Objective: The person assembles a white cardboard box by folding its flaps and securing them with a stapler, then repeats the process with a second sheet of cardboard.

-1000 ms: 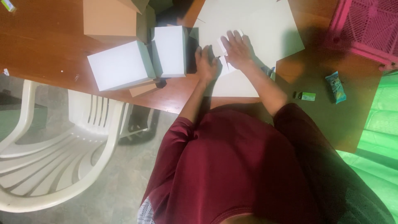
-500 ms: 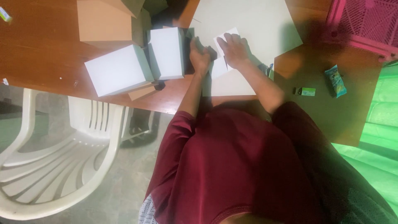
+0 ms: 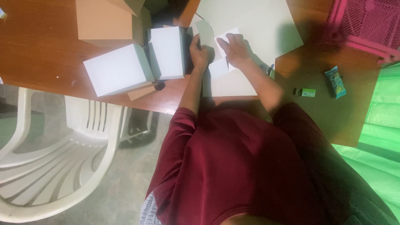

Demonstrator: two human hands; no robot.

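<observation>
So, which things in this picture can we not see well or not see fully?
Head view only:
- Left hand fingers: curled around the lifted card flap, so the grip is hidden.
- Pink crate: cut off by the top and right edges.
- Brown box: top cut off by the edge.
- Small green packet: too small to identify.
- Item beside the right forearm: mostly hidden.

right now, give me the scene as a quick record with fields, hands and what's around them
left hand: lifting a curved card flap off the sheet
right hand: flat, pressing a white piece on the card sheet
left of hands: two white boxes, brown box behind
right side: green packet, small green item, pink crate
surface: wooden table
floor side: white plastic chair
</observation>
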